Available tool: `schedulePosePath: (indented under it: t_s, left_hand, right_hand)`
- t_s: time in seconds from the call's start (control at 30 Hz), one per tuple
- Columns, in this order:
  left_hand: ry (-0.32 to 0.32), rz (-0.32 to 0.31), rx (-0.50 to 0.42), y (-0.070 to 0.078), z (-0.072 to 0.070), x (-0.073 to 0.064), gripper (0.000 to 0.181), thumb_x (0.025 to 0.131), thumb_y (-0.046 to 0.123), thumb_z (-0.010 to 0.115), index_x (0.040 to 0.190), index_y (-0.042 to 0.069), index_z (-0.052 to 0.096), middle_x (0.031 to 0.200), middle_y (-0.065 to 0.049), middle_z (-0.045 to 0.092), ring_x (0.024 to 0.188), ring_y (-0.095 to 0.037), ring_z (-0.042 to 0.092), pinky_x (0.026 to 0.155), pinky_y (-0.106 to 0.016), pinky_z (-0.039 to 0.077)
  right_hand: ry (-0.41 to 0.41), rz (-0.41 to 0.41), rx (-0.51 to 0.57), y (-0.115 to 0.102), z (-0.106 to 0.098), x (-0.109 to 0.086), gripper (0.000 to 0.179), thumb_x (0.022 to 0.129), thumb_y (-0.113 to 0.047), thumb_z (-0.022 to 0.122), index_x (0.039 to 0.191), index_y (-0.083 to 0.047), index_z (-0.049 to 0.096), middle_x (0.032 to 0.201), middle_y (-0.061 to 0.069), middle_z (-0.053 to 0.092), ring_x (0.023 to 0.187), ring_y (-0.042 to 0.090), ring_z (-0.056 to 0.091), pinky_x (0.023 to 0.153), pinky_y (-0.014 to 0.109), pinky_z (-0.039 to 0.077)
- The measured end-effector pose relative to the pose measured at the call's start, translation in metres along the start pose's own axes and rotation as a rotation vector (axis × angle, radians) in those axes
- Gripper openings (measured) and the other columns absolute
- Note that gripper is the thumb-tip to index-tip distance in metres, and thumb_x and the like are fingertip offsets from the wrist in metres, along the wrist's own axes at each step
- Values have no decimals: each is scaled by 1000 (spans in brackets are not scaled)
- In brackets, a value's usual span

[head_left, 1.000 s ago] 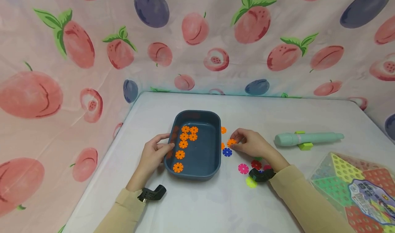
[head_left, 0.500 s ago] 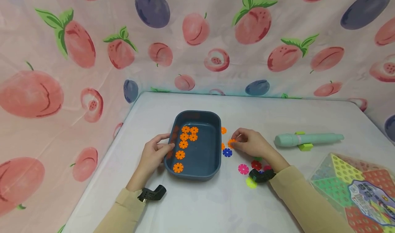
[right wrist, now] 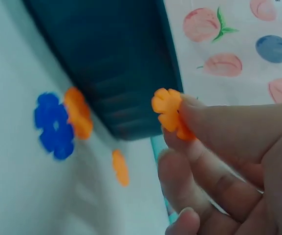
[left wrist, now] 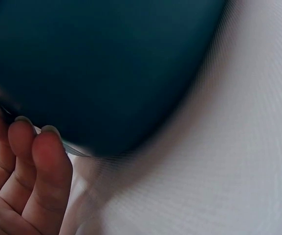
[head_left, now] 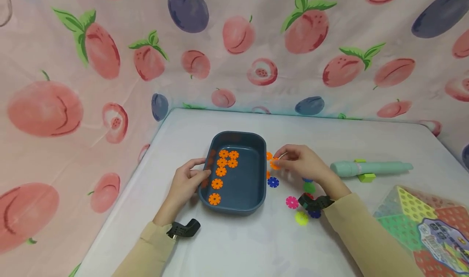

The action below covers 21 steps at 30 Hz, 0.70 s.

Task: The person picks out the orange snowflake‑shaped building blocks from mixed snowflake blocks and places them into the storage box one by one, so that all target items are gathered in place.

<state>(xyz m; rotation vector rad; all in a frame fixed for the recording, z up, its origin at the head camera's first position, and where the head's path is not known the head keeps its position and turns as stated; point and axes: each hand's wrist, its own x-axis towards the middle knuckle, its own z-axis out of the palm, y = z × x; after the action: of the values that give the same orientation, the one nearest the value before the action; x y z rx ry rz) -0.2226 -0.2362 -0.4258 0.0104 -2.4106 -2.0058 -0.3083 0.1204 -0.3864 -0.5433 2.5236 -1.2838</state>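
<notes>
A dark blue rectangular tray (head_left: 247, 183) stands on the table, with several orange snowflake-shaped plastic discs (head_left: 217, 183) lying along its left part. My left hand (head_left: 187, 181) grips the tray's left side, thumb at the rim; in the left wrist view its fingertips (left wrist: 50, 147) press against the wall. Between thumb and fingers my right hand (head_left: 302, 163) pinches one orange disc (right wrist: 167, 107), raised off the table just right of the tray. Below it lie a blue disc (right wrist: 55, 126) and other orange discs (right wrist: 120, 167), partly hidden behind the tray's edge in the head view.
Pink (head_left: 292, 202), yellow (head_left: 302, 218), green (head_left: 309, 187) and other loose discs lie under my right wrist. Farther right, a mint-green stick-shaped object (head_left: 373, 168) rests on lime-green supports (head_left: 367, 178). A clear box of colourful pieces (head_left: 406, 220) sits at the right edge.
My right hand has lifted the orange disc off the table and moved it slightly up and away. My left hand stays on the tray. The head view has shifted a little.
</notes>
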Motion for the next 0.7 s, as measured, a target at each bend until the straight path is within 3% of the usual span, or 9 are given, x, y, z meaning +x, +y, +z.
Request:
schedulePosePath:
  t_s: [0.13,0.37,0.7]
  left_hand:
    - [-1,-3,-1,0,0,0,43,97,20,70,137,6,61,90,-19,75,66,-20,66,54,-24,47]
    - [1,9,23,1,0,0,42,97,20,70,136,7,62,87,-20,74,53,-14,53,48,-24,36]
    - [14,0,28,1,0,-1,42,96,21,71,135,8,62,85,-19,74,55,-15,55,48,-24,37]
  right_hand:
    - [6,-18,6,-9,0,4,18,92,-27,79,106,-15,77,90,6,75,80,33,69,78,50,55]
    - [45,32,-5,-16,-4,4,21,95,-31,76,111,-17,77,95,3,77,86,31,71,88,49,50]
    - [8,6,-20,-37,0,10,25,98,-37,71,114,-18,75,98,4,76,89,34,71,87,50,50]
